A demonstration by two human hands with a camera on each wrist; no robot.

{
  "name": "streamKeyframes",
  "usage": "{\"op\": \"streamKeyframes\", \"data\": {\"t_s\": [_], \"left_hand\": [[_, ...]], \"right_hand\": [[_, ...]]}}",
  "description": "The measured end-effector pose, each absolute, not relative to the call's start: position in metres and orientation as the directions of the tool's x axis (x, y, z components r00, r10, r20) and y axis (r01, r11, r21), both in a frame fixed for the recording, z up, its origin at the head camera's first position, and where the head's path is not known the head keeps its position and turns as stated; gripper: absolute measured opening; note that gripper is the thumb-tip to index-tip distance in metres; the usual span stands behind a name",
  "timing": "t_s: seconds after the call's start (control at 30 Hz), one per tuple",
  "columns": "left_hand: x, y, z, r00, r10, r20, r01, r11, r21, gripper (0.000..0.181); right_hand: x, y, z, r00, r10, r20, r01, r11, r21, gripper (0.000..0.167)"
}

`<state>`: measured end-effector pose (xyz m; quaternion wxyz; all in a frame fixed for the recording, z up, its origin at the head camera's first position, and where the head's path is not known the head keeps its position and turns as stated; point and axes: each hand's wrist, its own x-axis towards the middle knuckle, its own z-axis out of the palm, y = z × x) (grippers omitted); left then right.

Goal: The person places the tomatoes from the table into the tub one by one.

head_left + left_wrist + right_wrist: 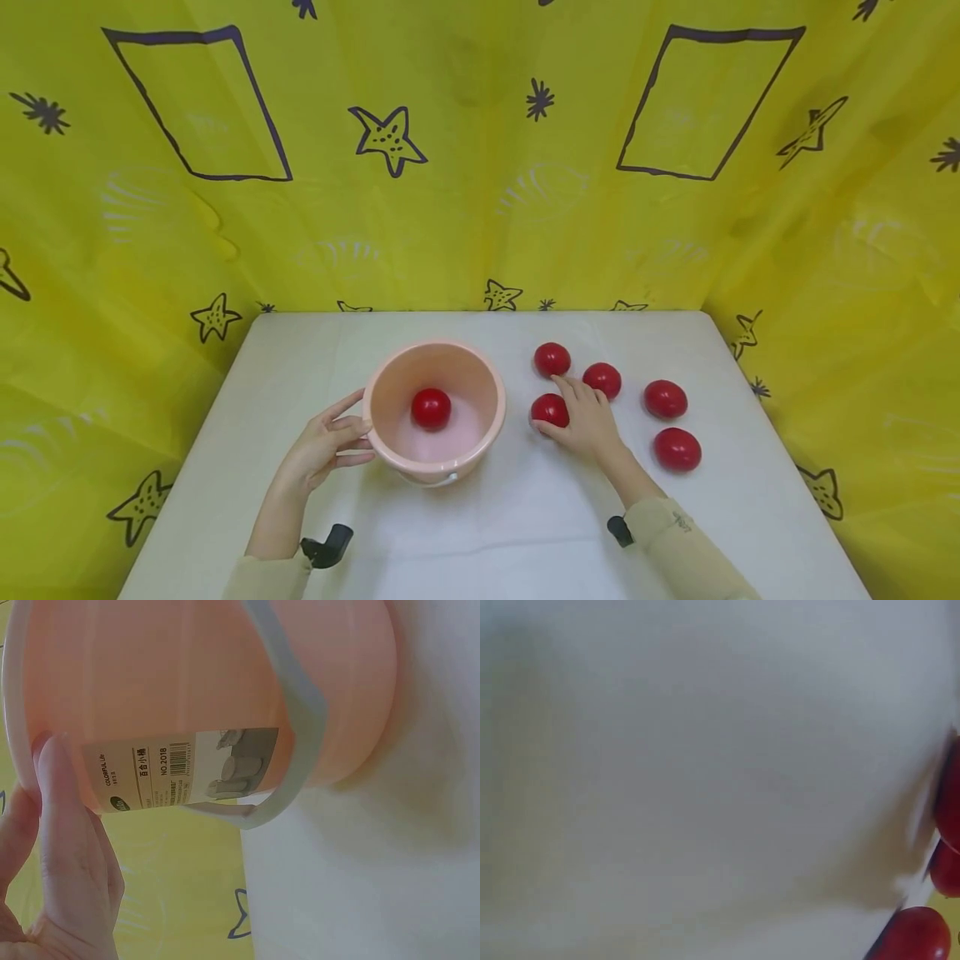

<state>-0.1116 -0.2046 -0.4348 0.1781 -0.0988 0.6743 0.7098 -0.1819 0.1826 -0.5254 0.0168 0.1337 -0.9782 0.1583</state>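
Right hand [588, 417]: thumb and fingers were curled round one ball, thumb on the near side, fingers to the right and far side; the right wrist view did not show this hand.
Gripped ball [548, 408]: red and glossy, to the right of the bucket; whether it touched the tabletop could not be told.
Left hand [322, 446]: fingers spread apart and fairly straight, tips against the outside of the bucket at and just below the rim, on its left side.
Bucket [472, 375]: pale pink plastic, standing mouth up, left of centre on the tabletop.
Label sticker [180, 769]: on the bucket's outer wall, printed "COLORFUL Life" and "NO.2018", with a barcode and a picture.
Bail handle [304, 712]: whitish, hanging down on the near side of the bucket.
Ball in bucket [431, 409]: one, red, on the bucket floor.
Far ball [552, 359]: red, just beyond the gripped one, near the right fingertips.
Ball behind knuckles [603, 380]: red, close to the back of the right hand.
Outer pair: two red balls, one farther [665, 399], one nearer [677, 450], both right of the right hand and apart from each other.
Sleeves [678, 542]: beige, on both forearms, with a black wrist mount [327, 547] beside each.
Tabletop [517, 525]: white, creased.
Curtain [465, 225]: yellow, with dark starfish outlines, on the far side and both flanks.
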Motion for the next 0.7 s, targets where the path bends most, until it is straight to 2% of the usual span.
{"op": "streamKeyframes", "data": {"t_s": [0.23,0.7], "left_hand": [[-0.111,-0.204,-0.435,-0.916,0.128,-0.381,-0.389,-0.041,0.920,0.067],[-0.111,-0.204,-0.434,-0.917,0.121,-0.380,-0.386,-0.031,0.922,0.066]], "right_hand": [[-0.177,0.189,-0.536,-0.967,-0.249,0.060,-0.256,0.927,-0.273,0.091],[-0.175,0.190,-0.548,-0.965,-0.244,0.097,-0.262,0.911,-0.318,0.081]]}}
